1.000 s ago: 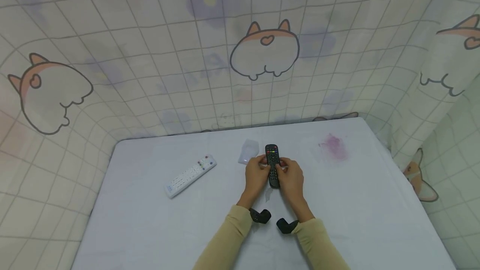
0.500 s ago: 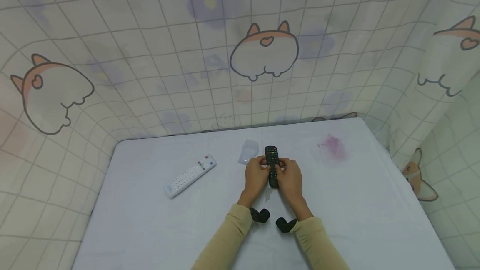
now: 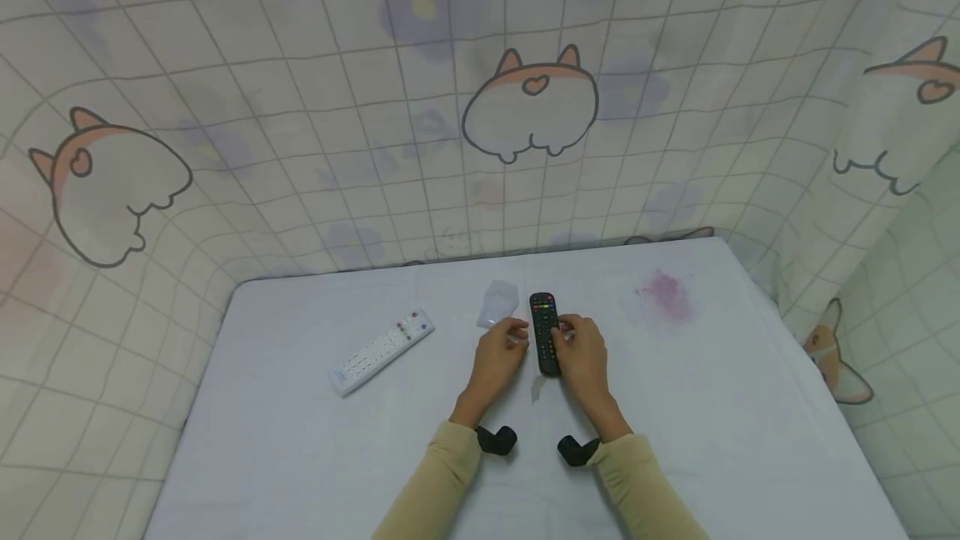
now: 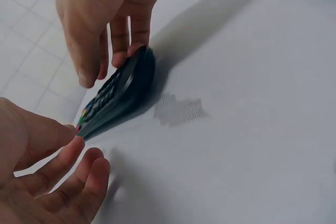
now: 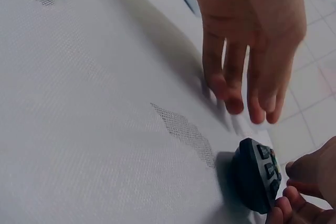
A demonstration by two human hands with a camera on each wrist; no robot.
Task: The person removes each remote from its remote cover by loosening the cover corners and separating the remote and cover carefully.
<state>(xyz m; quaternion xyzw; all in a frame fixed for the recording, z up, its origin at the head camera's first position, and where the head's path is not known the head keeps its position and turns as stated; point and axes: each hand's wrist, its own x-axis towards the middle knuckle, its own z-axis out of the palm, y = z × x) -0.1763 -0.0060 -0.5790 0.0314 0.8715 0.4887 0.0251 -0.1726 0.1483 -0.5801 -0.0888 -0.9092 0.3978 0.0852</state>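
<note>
Head view, left to right: patterned curtain (image 3: 255, 140) behind everything, grid lines, dog prints. White remote (image 3: 382, 352) on white table (image 3: 262, 448), lying diagonally, buttons up, coloured ones toward its upper right end, well apart from both hands. Left sleeve (image 3: 431, 482), yellowish, with black wrist device (image 3: 497, 441) on the inner side. Left hand (image 3: 495, 363): fingers loosely bent, free, thin gap to the black remote; left wrist view has its thumb and fingertips close by the coloured-button end. Small clear packet (image 3: 498, 302) flat on the table just beyond the left fingers; contents can't be made out. Grey patch (image 3: 537, 388) on the tabletop just below the black remote. Black remote (image 3: 544, 332) sits between the hands, long way pointing away from the person, buttons up, coloured row near the far end; tilted in the wrist views, can't tell if its underside touches the table. Right hand (image 3: 582, 357): gripping that remote by its right edge, thumb on the button side, other fingers partly hidden. Right sleeve (image 3: 645, 490), same colour, second wrist device (image 3: 578, 451). Pink stain (image 3: 667, 294) on the table, far right.
</note>
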